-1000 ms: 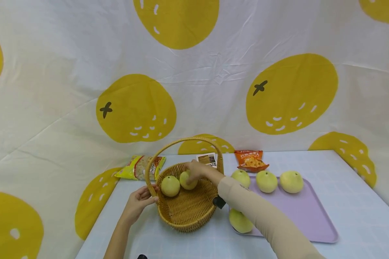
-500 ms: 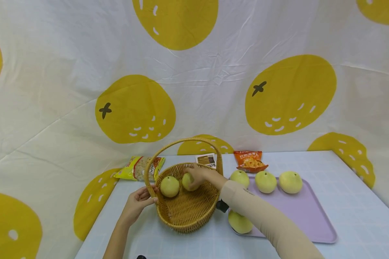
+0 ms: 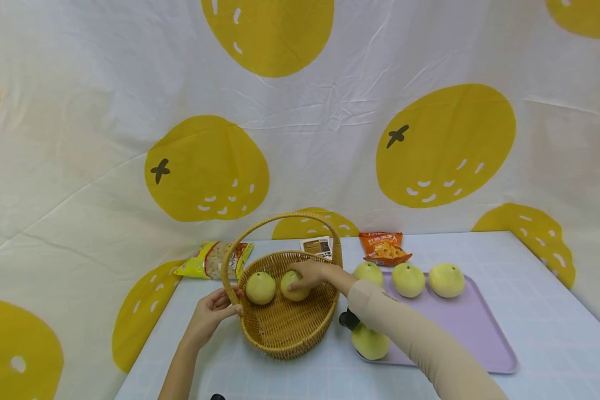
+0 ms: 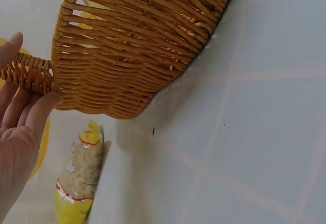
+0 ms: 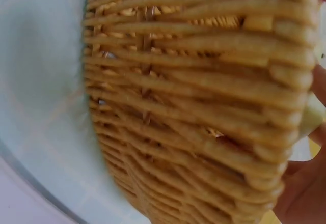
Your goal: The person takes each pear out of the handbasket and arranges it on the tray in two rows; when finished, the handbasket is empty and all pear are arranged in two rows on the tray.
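A brown wicker basket [image 3: 291, 333] with a tall arched handle stands on the table, holding two pale yellow-green pomelos. My left hand [image 3: 205, 319] grips the foot of the handle at the basket's left side; in the left wrist view, thumb and fingers lie either side of the handle [image 4: 28, 74]. Inside the basket, my right hand [image 3: 311, 274] holds the right pomelo [image 3: 293, 291] from above, fingers curved over it. The other pomelo [image 3: 260, 288] rests close to its left. In the right wrist view, the basket's wall [image 5: 198, 96] hides most of that hand.
Right of the basket, a purple tray [image 3: 460, 322] bears several pomelos, including one at its near left corner [image 3: 370, 341]. Behind stand a yellow snack bag [image 3: 215, 260], an orange snack packet [image 3: 384, 248] and a printed card [image 3: 316, 246]. A patterned curtain hangs behind the table.
My right hand has shifted slightly right and lower within the basket, and the pomelo under it has moved a little right, away from the other one. The left hand keeps its hold.
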Motion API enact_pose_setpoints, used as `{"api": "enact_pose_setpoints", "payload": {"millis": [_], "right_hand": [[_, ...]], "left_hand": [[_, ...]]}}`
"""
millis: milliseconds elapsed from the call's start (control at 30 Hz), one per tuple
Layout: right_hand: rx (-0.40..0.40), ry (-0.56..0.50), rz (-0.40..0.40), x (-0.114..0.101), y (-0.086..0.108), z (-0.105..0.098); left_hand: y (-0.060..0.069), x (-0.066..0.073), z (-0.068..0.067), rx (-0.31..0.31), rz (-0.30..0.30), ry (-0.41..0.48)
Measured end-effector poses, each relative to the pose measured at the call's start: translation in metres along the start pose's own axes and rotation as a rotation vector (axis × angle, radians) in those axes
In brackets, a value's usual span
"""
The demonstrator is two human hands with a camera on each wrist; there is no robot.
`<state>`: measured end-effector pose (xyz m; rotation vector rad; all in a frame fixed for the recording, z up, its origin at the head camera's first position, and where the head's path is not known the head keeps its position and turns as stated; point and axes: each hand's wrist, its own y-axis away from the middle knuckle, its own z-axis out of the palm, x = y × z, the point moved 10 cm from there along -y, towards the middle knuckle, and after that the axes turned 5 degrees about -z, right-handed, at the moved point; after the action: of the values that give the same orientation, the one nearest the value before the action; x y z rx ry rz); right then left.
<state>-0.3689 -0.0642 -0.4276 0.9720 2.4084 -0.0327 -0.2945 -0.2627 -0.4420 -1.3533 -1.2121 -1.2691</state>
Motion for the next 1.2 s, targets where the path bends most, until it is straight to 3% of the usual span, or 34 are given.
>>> {"api": "enact_pose_setpoints", "payload": {"millis": [567, 1200], "right_hand": [[0.075, -0.064, -0.203, -0.042, 0.029, -0.029], [0.134, -0.064, -0.298, -0.044, 0.074, -0.062]], "left_hand": [[-0.001, 0.001, 0.002, -0.018, 0.000, 0.014], [-0.001, -0.004, 0.000, -0.009, -0.015, 0.018]]}}
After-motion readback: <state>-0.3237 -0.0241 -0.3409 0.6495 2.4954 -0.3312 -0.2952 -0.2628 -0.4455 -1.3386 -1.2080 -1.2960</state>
